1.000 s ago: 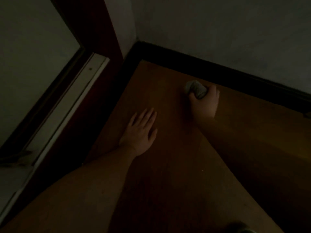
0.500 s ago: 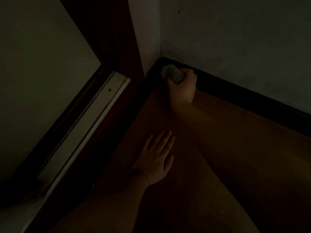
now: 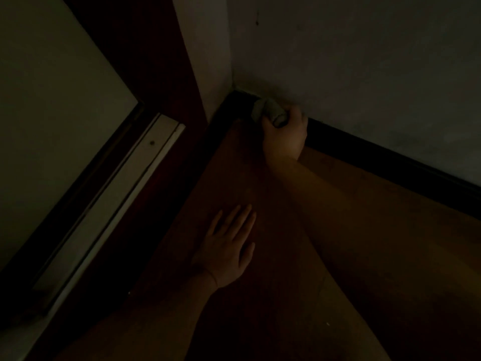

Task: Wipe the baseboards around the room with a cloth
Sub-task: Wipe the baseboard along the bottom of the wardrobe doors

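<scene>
The right hand [image 3: 285,136] grips a bunched pale cloth [image 3: 268,112], fingers curled round it, pressing it on the dark baseboard [image 3: 390,162] just beside the room corner. The left hand [image 3: 226,248] lies flat on the wooden floor [image 3: 260,321], fingers straight and slightly spread. A door frame [image 3: 145,61] stands left of the corner. Open floor lies between both arms. Dim light hides the baseboard's surface and the fingertips behind the cloth.

We see a dim brown wooden floor [image 3: 390,243], pale walls [image 3: 364,61] meeting at a corner, a dark reddish door frame [image 3: 156,61] at left, and a pale threshold strip [image 3: 117,199] beside it.
</scene>
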Demonstrator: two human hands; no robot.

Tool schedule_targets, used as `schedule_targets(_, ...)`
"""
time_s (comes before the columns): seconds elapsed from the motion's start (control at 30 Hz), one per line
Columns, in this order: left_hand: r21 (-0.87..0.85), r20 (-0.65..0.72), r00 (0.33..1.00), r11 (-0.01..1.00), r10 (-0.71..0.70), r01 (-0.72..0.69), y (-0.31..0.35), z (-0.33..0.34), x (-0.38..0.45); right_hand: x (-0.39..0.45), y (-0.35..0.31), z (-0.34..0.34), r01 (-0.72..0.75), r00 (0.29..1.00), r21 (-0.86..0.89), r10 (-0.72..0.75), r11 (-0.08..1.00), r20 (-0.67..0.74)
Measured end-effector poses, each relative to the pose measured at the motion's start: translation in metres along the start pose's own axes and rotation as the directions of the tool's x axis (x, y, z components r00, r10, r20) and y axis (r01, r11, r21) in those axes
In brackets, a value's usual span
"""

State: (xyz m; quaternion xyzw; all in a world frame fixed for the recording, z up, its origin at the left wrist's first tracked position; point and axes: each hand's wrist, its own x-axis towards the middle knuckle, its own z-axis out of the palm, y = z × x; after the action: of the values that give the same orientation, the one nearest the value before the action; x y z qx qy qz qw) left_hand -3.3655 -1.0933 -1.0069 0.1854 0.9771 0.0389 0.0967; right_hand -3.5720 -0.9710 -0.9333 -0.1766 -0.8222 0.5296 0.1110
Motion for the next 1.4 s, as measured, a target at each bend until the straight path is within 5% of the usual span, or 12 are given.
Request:
schedule_targets(0.57, 0.004, 0.049, 0.998, 0.999, -0.034, 0.033, 0.0, -0.005, -0.001, -0.005, 0.084, -0.211, -0.163, 0.964, -0.266, 0.096, 0.95, -0.249)
schedule_targets(0.73, -0.008, 0.039, 0.999, 0.999, -0.033, 0.034, -0.001, -0.005, -0.002, -0.017, 0.095, -0.256, -0.34, 0.902, -0.26, 0.236, 0.904, -0.362)
schedule_targets(1.0, -0.012, 0.021, 1.0, 1.0, 0.001, -0.001, -0.005, -0.005, -0.004, -0.063, 0.092, -0.283, -0.155, 0.973, -0.237, 0.106, 0.959, -0.206)
schedule_targets(1.4, 0.01, 0.024, 0.995, 0.995, 0.095, -0.095, 0.05, -0.006, 0.009, -0.101, 0.107, -0.273, -0.132, 0.985, -0.171, 0.108, 0.976, -0.137)
